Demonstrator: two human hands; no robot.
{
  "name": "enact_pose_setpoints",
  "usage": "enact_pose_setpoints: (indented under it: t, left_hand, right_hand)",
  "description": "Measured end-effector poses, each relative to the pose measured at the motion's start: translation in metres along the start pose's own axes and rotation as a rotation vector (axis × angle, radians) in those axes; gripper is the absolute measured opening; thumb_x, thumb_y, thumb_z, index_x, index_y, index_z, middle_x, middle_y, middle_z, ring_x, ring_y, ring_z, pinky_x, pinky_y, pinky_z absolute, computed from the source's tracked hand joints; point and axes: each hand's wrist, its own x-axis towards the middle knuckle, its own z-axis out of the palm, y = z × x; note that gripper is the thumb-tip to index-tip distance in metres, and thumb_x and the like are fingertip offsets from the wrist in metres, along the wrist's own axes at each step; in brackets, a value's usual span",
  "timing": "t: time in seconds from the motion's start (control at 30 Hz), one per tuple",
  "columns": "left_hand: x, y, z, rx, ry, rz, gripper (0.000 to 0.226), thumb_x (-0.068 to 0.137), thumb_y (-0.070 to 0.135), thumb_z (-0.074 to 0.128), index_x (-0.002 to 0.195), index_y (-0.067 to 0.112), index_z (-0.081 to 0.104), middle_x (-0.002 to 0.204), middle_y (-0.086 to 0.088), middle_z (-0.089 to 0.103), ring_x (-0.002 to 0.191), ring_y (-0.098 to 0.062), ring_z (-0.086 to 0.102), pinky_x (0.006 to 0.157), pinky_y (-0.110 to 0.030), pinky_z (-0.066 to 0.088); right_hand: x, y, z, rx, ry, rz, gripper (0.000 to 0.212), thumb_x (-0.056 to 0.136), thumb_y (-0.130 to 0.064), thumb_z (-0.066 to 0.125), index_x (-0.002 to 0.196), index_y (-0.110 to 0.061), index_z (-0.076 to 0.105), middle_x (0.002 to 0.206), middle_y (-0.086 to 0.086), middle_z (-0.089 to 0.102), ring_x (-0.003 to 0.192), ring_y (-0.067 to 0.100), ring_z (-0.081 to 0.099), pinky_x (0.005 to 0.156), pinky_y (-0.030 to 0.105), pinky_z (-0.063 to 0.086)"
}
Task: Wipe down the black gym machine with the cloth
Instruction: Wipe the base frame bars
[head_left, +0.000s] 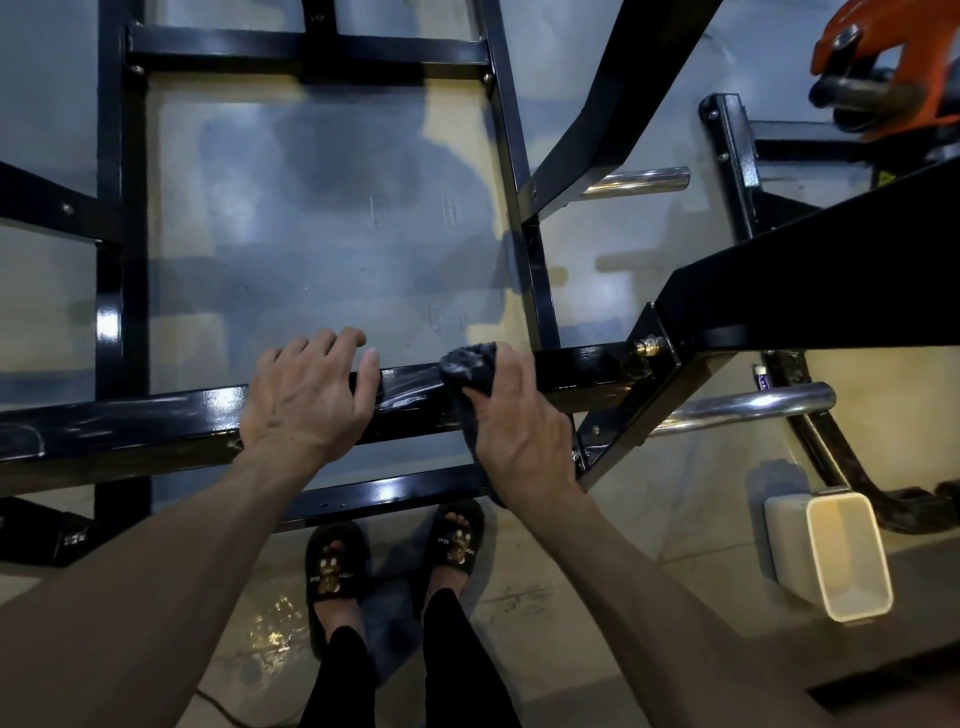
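Note:
The black gym machine is a frame of glossy square steel bars, and one horizontal bar crosses the middle of the view. My left hand rests on top of that bar with its fingers curled over the far edge. Just to its right, my right hand grips a dark grey cloth and presses it against the same bar. Wet streaks shine on the bar between the two hands. Part of the cloth hangs below my right palm.
A white plastic bin stands on the floor at the right. Chrome pegs stick out of the frame near a bolted joint. An orange part sits at the top right. My feet in black slippers stand below the bar.

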Motion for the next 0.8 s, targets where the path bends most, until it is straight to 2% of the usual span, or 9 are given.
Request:
enact_pose_setpoints:
  t: [0.1,0.17,0.27,0.33,0.43,0.53,0.67,0.73,0.8]
  left_hand:
    - [0.000,0.000,0.002,0.008,-0.009,-0.003,0.050,0.103,0.047,0.022,0.116,0.016,0.060,0.097,-0.009,0.069,0.085,-0.034,0.061,0.077,-0.044,0.043]
    - [0.000,0.000,0.002,0.008,-0.010,0.003,0.051,0.103,0.047,0.022,0.116,0.016,0.060,0.096,-0.009,0.068,0.085,-0.034,0.061,0.077,-0.044,0.044]
    - [0.000,0.000,0.001,0.009,-0.015,-0.003,0.051,0.103,0.047,0.022,0.116,0.016,0.060,0.096,-0.009,0.068,0.085,-0.035,0.061,0.077,-0.044,0.044]
    - [0.000,0.001,0.001,0.008,-0.020,-0.006,0.052,0.103,0.048,0.021,0.116,0.016,0.060,0.096,-0.009,0.068,0.085,-0.035,0.062,0.078,-0.044,0.045]
    - [0.001,0.002,0.001,0.011,-0.015,-0.008,0.052,0.103,0.048,0.021,0.116,0.016,0.060,0.097,-0.010,0.069,0.085,-0.035,0.062,0.078,-0.044,0.046]
    - [0.000,0.003,0.001,0.025,-0.007,-0.006,0.050,0.102,0.046,0.024,0.112,0.016,0.062,0.094,-0.010,0.068,0.083,-0.037,0.062,0.077,-0.044,0.044]
    - [-0.001,0.005,-0.002,0.038,0.001,-0.008,0.048,0.102,0.044,0.026,0.111,0.016,0.063,0.093,-0.011,0.069,0.083,-0.038,0.062,0.075,-0.043,0.041]
    - [-0.001,0.005,-0.001,0.042,-0.005,-0.013,0.048,0.102,0.045,0.025,0.111,0.016,0.063,0.094,-0.011,0.069,0.083,-0.037,0.061,0.076,-0.043,0.041]
    - [-0.001,0.005,-0.001,0.037,-0.014,-0.007,0.049,0.102,0.045,0.025,0.111,0.015,0.062,0.093,-0.011,0.068,0.082,-0.036,0.061,0.076,-0.043,0.042]
  right_hand:
    - [0.000,0.043,-0.028,-0.022,0.082,0.121,0.039,0.106,-0.037,0.045,0.138,-0.025,0.026,0.125,0.004,0.051,0.080,0.025,0.069,0.058,0.031,0.045]
    - [0.000,0.071,-0.047,-0.024,0.099,0.276,0.039,0.106,-0.036,0.047,0.138,-0.027,0.026,0.127,0.001,0.047,0.080,0.024,0.068,0.057,0.037,0.053]
    - [-0.003,0.090,-0.056,-0.096,0.157,0.197,0.044,0.106,-0.033,0.049,0.141,-0.014,0.031,0.129,0.008,0.045,0.077,0.026,0.067,0.050,0.031,0.049]
    - [-0.009,0.086,-0.052,-0.014,0.174,0.157,0.044,0.104,-0.027,0.050,0.140,-0.009,0.033,0.130,0.010,0.043,0.086,0.027,0.065,0.055,0.029,0.049]
    - [-0.019,0.091,-0.049,0.122,0.174,0.108,0.043,0.101,-0.014,0.048,0.141,-0.005,0.035,0.134,0.011,0.040,0.103,0.027,0.059,0.071,0.038,0.059]
    - [-0.022,0.093,-0.054,0.128,0.216,0.163,0.044,0.101,-0.012,0.048,0.143,-0.008,0.035,0.132,0.009,0.043,0.101,0.023,0.058,0.073,0.046,0.060]
    - [-0.015,0.061,-0.046,0.066,0.232,0.332,0.044,0.101,-0.014,0.054,0.142,-0.011,0.038,0.131,0.006,0.048,0.094,0.021,0.059,0.068,0.031,0.047]
    - [-0.008,0.038,-0.037,-0.006,0.139,0.224,0.044,0.100,-0.018,0.056,0.141,-0.013,0.039,0.127,0.004,0.052,0.085,0.018,0.061,0.061,0.016,0.039]
    - [-0.002,0.019,-0.032,-0.046,0.032,0.069,0.041,0.102,-0.024,0.055,0.139,-0.016,0.039,0.121,0.000,0.051,0.078,0.014,0.062,0.056,0.019,0.048]
